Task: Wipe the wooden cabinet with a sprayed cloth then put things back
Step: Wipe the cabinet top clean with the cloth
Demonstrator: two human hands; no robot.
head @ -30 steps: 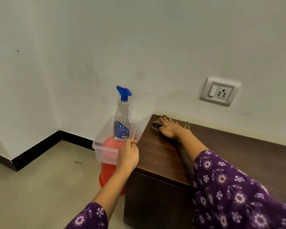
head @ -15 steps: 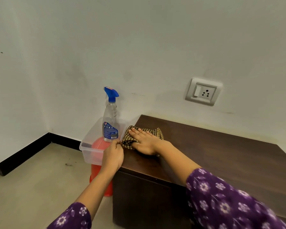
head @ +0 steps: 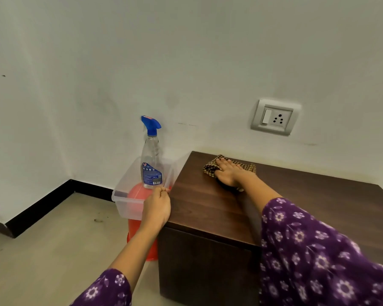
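The dark wooden cabinet (head: 208,208) stands against the wall. A brown checked cloth (head: 209,167) lies on its top near the back. My right hand (head: 230,173) presses flat on that cloth, fingers straight. My left hand (head: 157,206) sits at the cabinet's left edge, with its fingers curled on the near right corner of a clear plastic box (head: 123,200). A spray bottle (head: 152,166) with a blue trigger head stands upright in that box.
The clear box sits on a red plastic stool or bucket (head: 139,230), tight against the cabinet's left side. A wall socket (head: 274,117) is above the cabinet. Bare floor (head: 53,250) lies to the left, with a black skirting along the wall.
My right hand slid the cloth from the cabinet's left edge back toward the wall and to the right. My left hand stayed at the box corner.
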